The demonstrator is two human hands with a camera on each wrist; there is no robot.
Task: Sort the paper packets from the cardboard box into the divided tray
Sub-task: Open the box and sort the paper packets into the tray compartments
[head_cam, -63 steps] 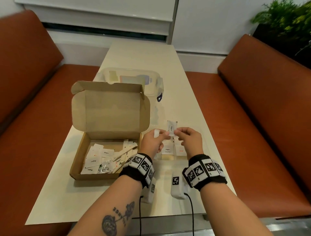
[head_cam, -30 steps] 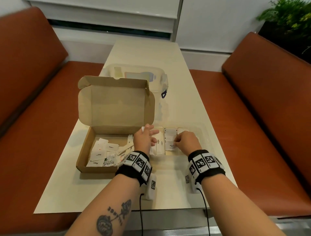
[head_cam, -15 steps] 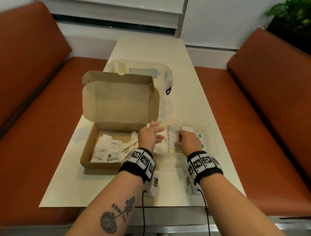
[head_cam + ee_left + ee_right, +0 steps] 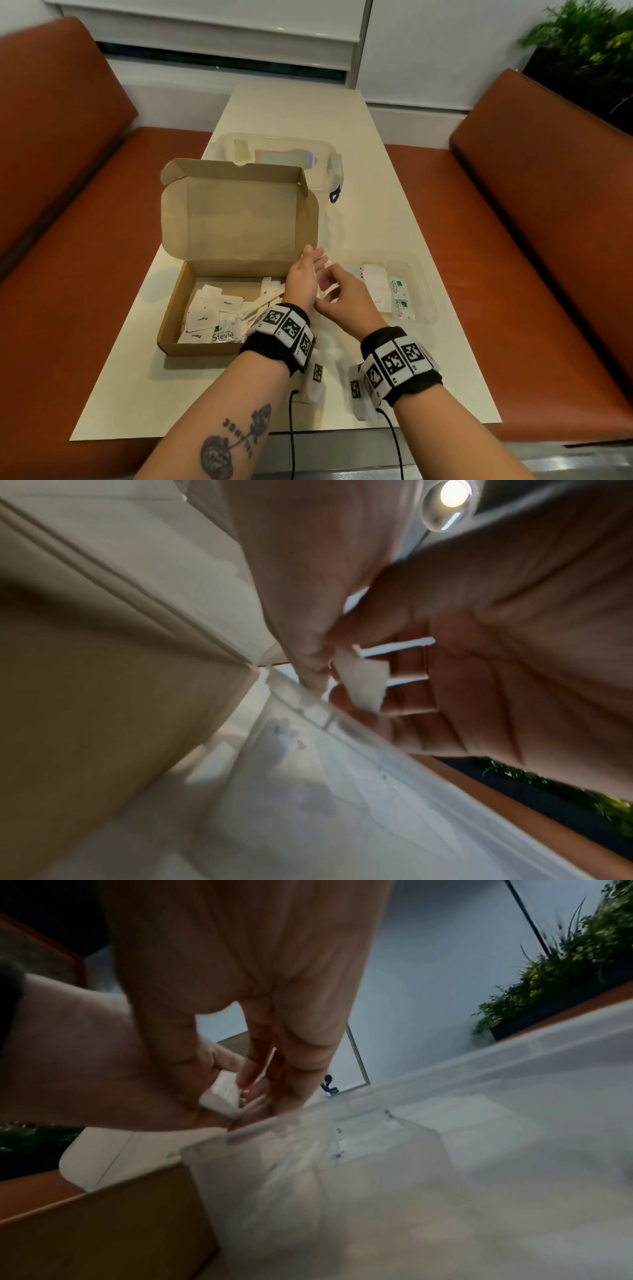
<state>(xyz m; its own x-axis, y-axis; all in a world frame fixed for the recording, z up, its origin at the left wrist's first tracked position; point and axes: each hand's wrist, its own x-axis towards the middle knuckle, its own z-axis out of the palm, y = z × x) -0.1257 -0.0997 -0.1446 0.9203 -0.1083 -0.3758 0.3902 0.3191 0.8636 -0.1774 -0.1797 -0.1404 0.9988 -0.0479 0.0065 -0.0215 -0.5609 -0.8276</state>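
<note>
Item: cardboard box [image 4: 191, 305], lid propped upright, on the left of the table [image 4: 291, 116]; holds the unsorted paper packets [image 4: 212, 311], loose and overlapping, among them pepper squares, one Stevia sachet and some long sticks; I judge a good share of the job remains. Item: divided tray [image 4: 423, 284], clear plastic, just right of the box so each transfer is short; its right compartments already carry white packets and two Stevia sachets [image 4: 399, 298] lying flat, like with like. Item: my left hand [image 4: 305, 277], raised over the gap between box and tray, palm turned toward the right hand and fingers fairly straight, with small white packets [image 4: 363, 683] lying against the fingers; I hold it so, I judge, as a reserve to draw from. Whether the thumb clamps them I cannot tell. Item: my right hand [image 4: 346, 301], fingers curled, thumb and fingertips reaching into the left palm and closing on a white packet [image 4: 222, 1096]; the wrist view is blurred, so a firm pinch is my reading only. Step in hand, by judgement: taking one packet across to read and drop in its compartment. Also present: lidded clear container [image 4: 281, 154] behind the box; orange benches [image 4: 548, 205] either side.
</note>
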